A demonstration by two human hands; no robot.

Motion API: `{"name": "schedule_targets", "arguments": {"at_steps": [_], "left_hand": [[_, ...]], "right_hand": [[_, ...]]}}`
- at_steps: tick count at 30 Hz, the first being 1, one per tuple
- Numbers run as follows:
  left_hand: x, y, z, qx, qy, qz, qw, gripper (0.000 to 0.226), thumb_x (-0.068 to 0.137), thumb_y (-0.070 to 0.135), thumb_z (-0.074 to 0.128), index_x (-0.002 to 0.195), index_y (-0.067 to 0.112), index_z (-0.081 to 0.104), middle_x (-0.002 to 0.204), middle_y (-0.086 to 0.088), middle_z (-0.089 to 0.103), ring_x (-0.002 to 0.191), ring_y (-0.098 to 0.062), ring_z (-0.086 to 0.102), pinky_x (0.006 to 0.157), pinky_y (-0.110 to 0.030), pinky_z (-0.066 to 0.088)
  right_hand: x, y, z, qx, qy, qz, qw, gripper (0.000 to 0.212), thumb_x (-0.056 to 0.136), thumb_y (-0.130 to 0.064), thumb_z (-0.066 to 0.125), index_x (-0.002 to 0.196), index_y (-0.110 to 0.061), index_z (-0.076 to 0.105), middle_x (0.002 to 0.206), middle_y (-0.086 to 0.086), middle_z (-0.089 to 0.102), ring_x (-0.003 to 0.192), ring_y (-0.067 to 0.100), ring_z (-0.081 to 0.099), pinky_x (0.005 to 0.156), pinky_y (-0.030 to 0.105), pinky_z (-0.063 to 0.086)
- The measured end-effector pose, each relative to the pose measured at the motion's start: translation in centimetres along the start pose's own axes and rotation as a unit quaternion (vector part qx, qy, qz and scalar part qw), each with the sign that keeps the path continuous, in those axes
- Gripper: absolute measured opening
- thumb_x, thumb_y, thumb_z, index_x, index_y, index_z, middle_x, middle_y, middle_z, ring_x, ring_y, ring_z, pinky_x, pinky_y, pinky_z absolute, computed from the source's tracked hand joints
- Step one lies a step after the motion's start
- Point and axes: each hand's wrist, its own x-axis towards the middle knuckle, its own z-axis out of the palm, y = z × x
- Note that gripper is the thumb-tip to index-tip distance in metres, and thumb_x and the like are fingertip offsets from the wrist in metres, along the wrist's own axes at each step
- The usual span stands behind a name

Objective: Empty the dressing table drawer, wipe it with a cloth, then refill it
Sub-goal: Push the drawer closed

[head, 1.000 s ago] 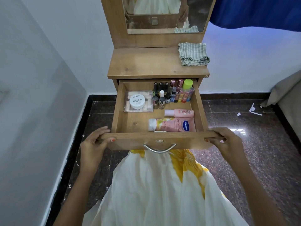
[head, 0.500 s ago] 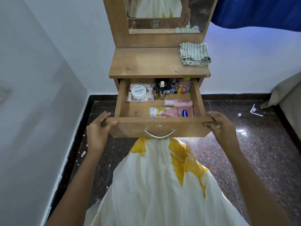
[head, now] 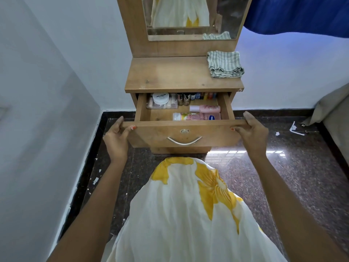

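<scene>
**At drawer front: 2 hands on panel, drawer part-open, loaded**

Below the table (head: 170, 74) top, the drawer (head: 185, 138) sits pulled partway out, with its rear part under the top. Left hand (head: 117, 138) grips the left end of the front panel: fingers wrapped round the end, thumb pressed on the face. Right hand (head: 253, 135) does the same at the right end: fingers over the top edge, thumb on the face. Neither touches the handle (head: 184, 141), centred on the panel just below the lock (head: 184, 131).

Contents, all inside the drawer:
- White jar (head: 160, 97) sits on a clear box (head: 162, 106) at back left.
- Small bottles (head: 186, 98) stand upright along the back, right of the box. Count is unclear since the top hides some.
- Pink bottle (head: 205, 108) lies on its side, right of centre.
- Tube (head: 196, 116) lies on its side just in front of it, parallel, close behind the front panel.

Cloth (head: 224, 64), striped and folded, lies on the table's back right corner, well apart from both hands. Mirror (head: 188, 16) stands above the top. White and yellow dress (head: 188, 214) shows below the drawer, over a dark floor (head: 283, 176).
</scene>
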Motion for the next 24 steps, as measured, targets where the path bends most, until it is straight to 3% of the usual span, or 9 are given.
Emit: {"name": "schedule_targets", "arguments": {"at_steps": [4, 7, 12, 16, 17, 19, 20, 24], "left_hand": [[1.1, 0.1, 0.9, -0.002, 0.011, -0.023, 1.000, 0.054, 0.076, 0.014, 0.072, 0.125, 0.002, 0.054, 0.127, -0.012, 0.059, 0.118, -0.016, 0.055, 0.105, -0.033, 0.042], [2.0, 0.4, 1.6, 0.032, 0.008, -0.016, 0.999, 0.056, 0.078, 0.018, 0.071, 0.128, 0.003, 0.051, 0.129, -0.012, 0.057, 0.120, -0.019, 0.054, 0.106, -0.036, 0.041], [3.4, 1.2, 2.8, 0.102, -0.001, -0.006, 0.995, 0.056, 0.084, 0.023, 0.064, 0.132, 0.000, 0.045, 0.127, -0.018, 0.057, 0.119, -0.027, 0.053, 0.101, -0.037, 0.041], [4.4, 1.8, 3.6, 0.075, 0.010, -0.034, 0.997, 0.056, 0.084, 0.022, 0.065, 0.133, 0.002, 0.044, 0.130, -0.014, 0.055, 0.120, -0.025, 0.052, 0.106, -0.037, 0.040], [4.6, 2.0, 3.8, 0.064, 0.011, -0.041, 0.997, 0.050, 0.084, 0.020, 0.065, 0.128, 0.003, 0.050, 0.128, -0.010, 0.056, 0.118, -0.023, 0.053, 0.105, -0.035, 0.040], [5.1, 2.0, 4.1, 0.044, 0.007, -0.041, 0.998, 0.018, 0.082, 0.019, 0.067, 0.098, 0.014, 0.060, 0.106, -0.001, 0.062, 0.099, -0.017, 0.056, 0.095, -0.033, 0.045], [5.4, 1.9, 4.2, 0.032, 0.007, -0.040, 0.999, 0.011, 0.081, 0.020, 0.068, 0.090, 0.015, 0.061, 0.098, 0.001, 0.063, 0.092, -0.015, 0.056, 0.089, -0.032, 0.047], [6.8, 1.5, 4.5, -0.008, 0.007, -0.052, 0.999, 0.020, 0.079, 0.020, 0.070, 0.090, 0.004, 0.064, 0.092, -0.004, 0.068, 0.086, -0.015, 0.061, 0.086, -0.039, 0.054]], "right_hand": [[1.0, -0.5, 0.5, -0.010, 0.013, -0.006, 1.000, 0.055, 0.070, -0.005, 0.075, 0.120, 0.006, 0.054, 0.119, 0.019, 0.061, 0.106, 0.015, 0.053, 0.090, 0.003, 0.029], [2.0, -0.2, 1.3, -0.029, 0.015, -0.002, 0.999, 0.059, 0.074, -0.006, 0.072, 0.127, 0.004, 0.048, 0.135, 0.019, 0.050, 0.128, 0.024, 0.046, 0.103, 0.016, 0.027], [3.1, 0.0, 3.1, -0.062, 0.012, 0.001, 0.998, 0.060, 0.084, -0.008, 0.063, 0.136, 0.004, 0.035, 0.149, 0.018, 0.031, 0.138, 0.027, 0.032, 0.111, 0.025, 0.023], [4.2, -0.4, 3.7, -0.007, 0.040, 0.025, 0.999, 0.062, 0.081, -0.008, 0.066, 0.134, 0.006, 0.037, 0.145, 0.020, 0.037, 0.136, 0.027, 0.034, 0.115, 0.029, 0.025], [4.5, -0.4, 3.8, 0.005, 0.049, 0.037, 0.998, 0.064, 0.079, -0.010, 0.068, 0.133, 0.006, 0.039, 0.141, 0.020, 0.042, 0.134, 0.028, 0.038, 0.114, 0.032, 0.029], [5.2, -0.3, 3.9, 0.019, 0.061, 0.069, 0.996, 0.069, 0.077, -0.014, 0.071, 0.135, 0.005, 0.038, 0.135, 0.020, 0.049, 0.127, 0.028, 0.045, 0.109, 0.033, 0.036], [5.5, -0.3, 3.9, 0.022, 0.065, 0.076, 0.995, 0.070, 0.077, -0.015, 0.071, 0.135, 0.004, 0.038, 0.131, 0.020, 0.053, 0.123, 0.029, 0.049, 0.105, 0.032, 0.039], [6.5, -0.4, 4.2, 0.030, 0.061, 0.082, 0.994, 0.063, 0.077, -0.014, 0.071, 0.132, 0.001, 0.043, 0.116, 0.015, 0.061, 0.104, 0.020, 0.057, 0.082, 0.008, 0.038]]}}
